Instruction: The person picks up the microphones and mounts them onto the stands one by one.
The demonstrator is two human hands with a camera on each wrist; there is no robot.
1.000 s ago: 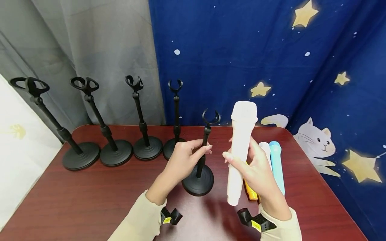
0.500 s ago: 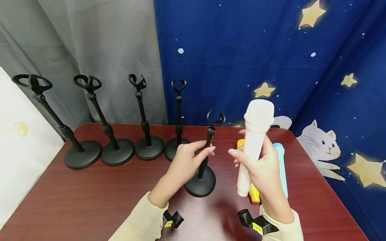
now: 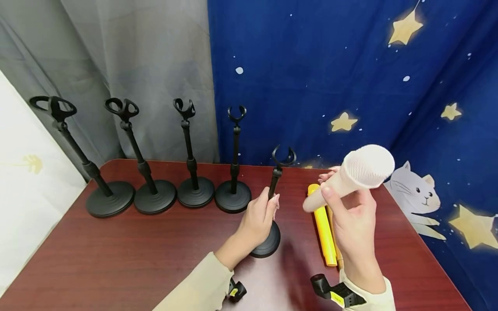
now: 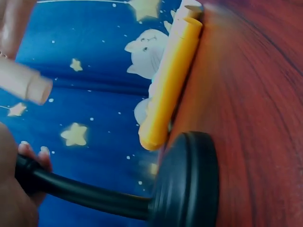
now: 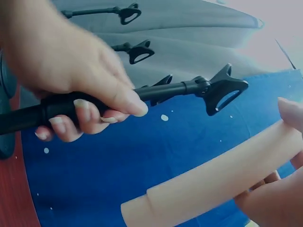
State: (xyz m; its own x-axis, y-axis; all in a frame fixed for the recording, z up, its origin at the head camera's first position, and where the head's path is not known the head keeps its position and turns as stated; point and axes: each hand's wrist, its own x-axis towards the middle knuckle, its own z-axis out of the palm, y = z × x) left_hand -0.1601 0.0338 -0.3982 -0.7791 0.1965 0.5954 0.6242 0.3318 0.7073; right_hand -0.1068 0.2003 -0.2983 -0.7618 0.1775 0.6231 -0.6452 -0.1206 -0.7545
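My left hand (image 3: pixel 254 220) grips the pole of a black microphone stand (image 3: pixel 274 181), fingers wrapped round it. The stand's open clip (image 5: pixel 227 92) points up and holds nothing. Its round base (image 4: pixel 184 179) is close over the table. In my right hand (image 3: pixel 355 229) is a white microphone (image 3: pixel 367 166), pinched between thumb and fingers along its body. The microphone lies tilted, mesh head up to the right and tail end toward the stand. From the right wrist view, the microphone's body (image 5: pixel 218 175) shows below the clip, apart from it.
Several more black stands (image 3: pixel 194 192) with bare clips line the back left of the red-brown table (image 3: pixel 136 259). A yellow microphone (image 3: pixel 326 237) lies beneath my right hand, with another beside it partly hidden. Grey and blue curtains (image 3: pixel 295 86) hang behind the table.
My right hand has tipped the white microphone from near upright to a slant, its head moving right and toward me. My left hand has closed more fully round the pole and shifted slightly right.
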